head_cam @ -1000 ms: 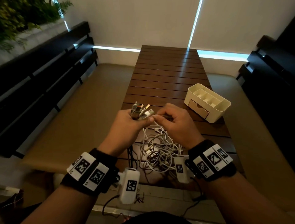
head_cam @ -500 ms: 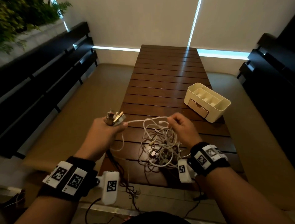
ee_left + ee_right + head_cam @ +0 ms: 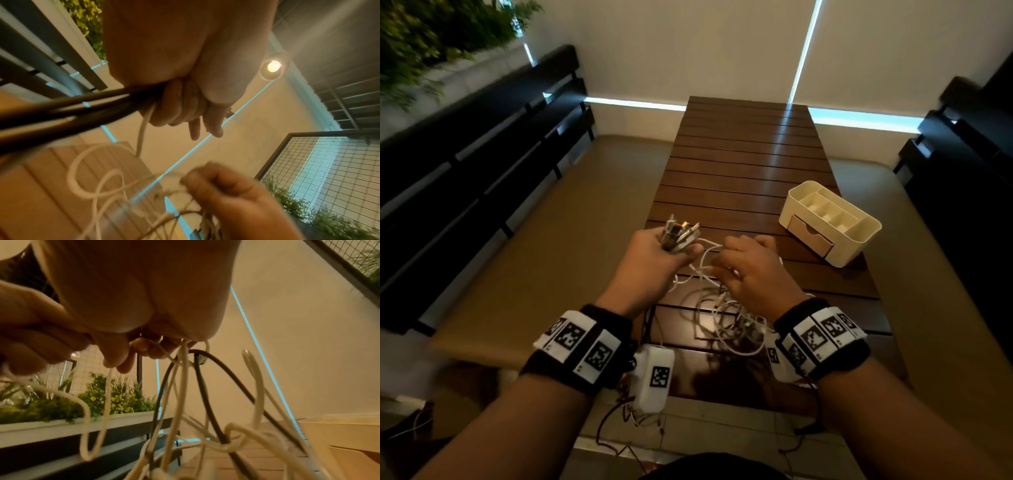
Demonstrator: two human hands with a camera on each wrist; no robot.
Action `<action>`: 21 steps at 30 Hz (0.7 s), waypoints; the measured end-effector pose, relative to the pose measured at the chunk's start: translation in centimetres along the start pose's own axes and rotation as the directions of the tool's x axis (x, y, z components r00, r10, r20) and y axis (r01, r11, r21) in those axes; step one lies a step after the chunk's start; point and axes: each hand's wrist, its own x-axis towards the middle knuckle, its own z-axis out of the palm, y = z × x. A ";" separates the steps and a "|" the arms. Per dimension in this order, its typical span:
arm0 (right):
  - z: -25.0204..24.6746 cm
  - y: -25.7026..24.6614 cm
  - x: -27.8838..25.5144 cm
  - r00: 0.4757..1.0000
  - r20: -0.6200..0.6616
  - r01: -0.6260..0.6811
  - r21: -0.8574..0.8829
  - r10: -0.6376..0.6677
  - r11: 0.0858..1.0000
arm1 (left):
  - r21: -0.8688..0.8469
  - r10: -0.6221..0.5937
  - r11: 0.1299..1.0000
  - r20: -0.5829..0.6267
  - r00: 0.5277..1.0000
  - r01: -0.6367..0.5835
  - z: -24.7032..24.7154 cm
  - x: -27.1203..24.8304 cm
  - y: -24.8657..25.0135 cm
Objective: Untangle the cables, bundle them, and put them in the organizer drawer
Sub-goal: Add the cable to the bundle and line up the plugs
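A long slatted wooden table [image 3: 743,164] stretches away ahead of both hands. On it, ahead and to the right of the right hand, sits a cream organizer [image 3: 832,222] with open top compartments and its small drawer [image 3: 810,236] closed, well apart from the fingers. Beneath and between the two wrists a tangle of cables [image 3: 726,318], mostly white with a few dark strands, lies on the near end of the table, with loops rising to both hands. The left hand [image 3: 654,260] is clenched around a bunch of cable plugs [image 3: 681,233], their metal ends sticking up out of the fist and dark and white leads trailing below the palm. Just beside it, the right hand [image 3: 750,270] has its fingers curled into the tangle, with white strands [image 3: 183,369] hooked over them and a black loop hanging from the same spot.
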 end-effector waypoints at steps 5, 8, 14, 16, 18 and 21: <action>-0.9 -0.8 0.5 0.987 -0.161 0.030 0.102 -0.013 0.994 | 0.052 -0.065 0.997 0.240 0.969 0.054 0.8 0.1 -0.1; -0.7 -0.5 0.3 0.993 -0.118 0.002 0.159 0.017 0.987 | 0.165 -0.068 0.986 0.248 0.966 0.027 0.3 0.5 -0.1; 1.7 0.6 -1.5 0.978 0.127 -0.174 0.035 0.168 0.984 | 0.097 0.063 0.993 0.072 0.995 -0.070 -0.7 -0.3 1.4; 2.3 2.4 -2.7 0.879 0.325 -0.330 -0.117 0.350 0.937 | -0.106 0.077 0.991 -0.064 0.995 -0.084 -2.5 -0.3 2.5; 2.6 4.0 -4.1 0.775 0.393 -0.442 -0.223 0.495 0.869 | -0.204 0.101 0.970 -0.138 0.985 -0.128 -4.9 0.3 3.0; 2.0 4.8 -4.4 0.738 0.353 -0.563 -0.147 0.575 0.813 | -0.147 0.096 0.982 -0.141 0.985 -0.117 -6.1 0.5 2.2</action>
